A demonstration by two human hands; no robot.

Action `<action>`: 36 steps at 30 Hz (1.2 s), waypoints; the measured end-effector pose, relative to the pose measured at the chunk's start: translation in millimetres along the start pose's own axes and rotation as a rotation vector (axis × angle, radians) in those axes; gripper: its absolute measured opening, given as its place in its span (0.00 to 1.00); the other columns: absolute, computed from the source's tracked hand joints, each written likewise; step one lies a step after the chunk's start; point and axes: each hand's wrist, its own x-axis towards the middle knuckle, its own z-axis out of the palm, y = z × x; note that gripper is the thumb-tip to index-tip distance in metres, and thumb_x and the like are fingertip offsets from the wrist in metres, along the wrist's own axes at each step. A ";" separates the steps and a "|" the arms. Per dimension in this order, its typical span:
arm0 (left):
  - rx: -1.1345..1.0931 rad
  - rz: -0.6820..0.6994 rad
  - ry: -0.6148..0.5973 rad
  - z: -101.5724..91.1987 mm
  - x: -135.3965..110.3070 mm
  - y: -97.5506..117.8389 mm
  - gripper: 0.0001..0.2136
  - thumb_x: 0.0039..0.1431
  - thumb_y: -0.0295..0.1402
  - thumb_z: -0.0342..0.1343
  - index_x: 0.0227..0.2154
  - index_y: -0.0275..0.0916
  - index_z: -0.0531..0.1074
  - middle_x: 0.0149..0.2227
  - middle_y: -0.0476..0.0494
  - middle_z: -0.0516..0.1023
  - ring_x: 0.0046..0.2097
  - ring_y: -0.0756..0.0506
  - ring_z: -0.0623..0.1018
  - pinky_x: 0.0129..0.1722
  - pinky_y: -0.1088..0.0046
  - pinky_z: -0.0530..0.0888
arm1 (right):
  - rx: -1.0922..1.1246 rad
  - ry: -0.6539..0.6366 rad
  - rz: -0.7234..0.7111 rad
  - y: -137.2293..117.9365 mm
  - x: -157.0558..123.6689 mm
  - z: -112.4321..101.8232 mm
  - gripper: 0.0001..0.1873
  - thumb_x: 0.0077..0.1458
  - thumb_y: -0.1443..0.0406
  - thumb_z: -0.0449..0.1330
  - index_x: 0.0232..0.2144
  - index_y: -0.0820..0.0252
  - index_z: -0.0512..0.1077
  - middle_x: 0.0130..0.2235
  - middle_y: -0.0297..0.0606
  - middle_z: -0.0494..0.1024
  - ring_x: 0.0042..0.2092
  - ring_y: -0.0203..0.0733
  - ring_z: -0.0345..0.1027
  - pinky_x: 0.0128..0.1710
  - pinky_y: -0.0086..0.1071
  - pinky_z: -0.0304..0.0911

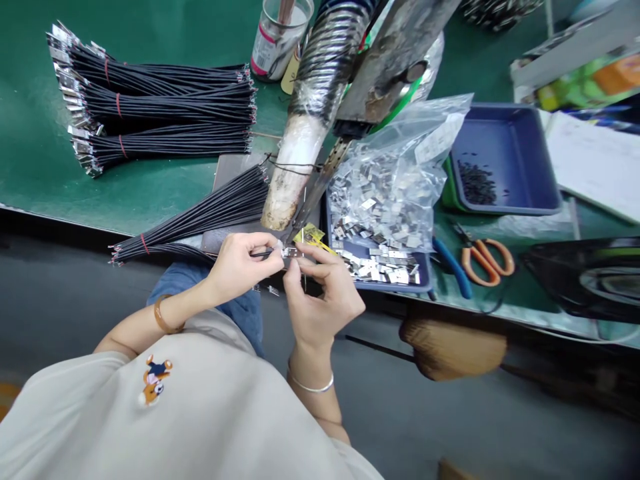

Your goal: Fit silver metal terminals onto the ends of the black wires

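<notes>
In the head view my left hand (pixel 249 260) pinches the end of a black cable (pixel 260 254) between thumb and fingers. My right hand (pixel 323 287) grips a small silver metal connector (pixel 292 253) by its right side. Cable end and connector meet between my fingertips; whether they are joined I cannot tell. Just above stands the lower end of a wrapped, pale hose nozzle (pixel 287 180), beside a worn metal arm (pixel 380 73) slanting down. Left of my hands, a bundle of black cables (pixel 200 213) with a red tie lies over the table edge.
Tied cable bundles (pixel 165 107) with metal ends lie at the back left. A tray (pixel 425 277) holds loose connectors and a plastic bag (pixel 395 160) of them. Rightward are a blue bin (pixel 525 153) with small black pieces, orange-handled scissors (pixel 486 261) and a plastic cup (pixel 280 40) behind.
</notes>
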 end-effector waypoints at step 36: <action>-0.137 -0.038 -0.198 -11.8 -12.8 -4.0 0.08 0.52 0.34 0.55 0.25 0.33 0.71 0.19 0.54 0.61 0.22 0.56 0.59 0.22 0.80 0.57 | 0.035 -0.043 0.099 13.5 -11.7 -12.4 0.03 0.62 0.65 0.61 0.36 0.57 0.74 0.27 0.31 0.80 0.22 0.32 0.74 0.24 0.23 0.68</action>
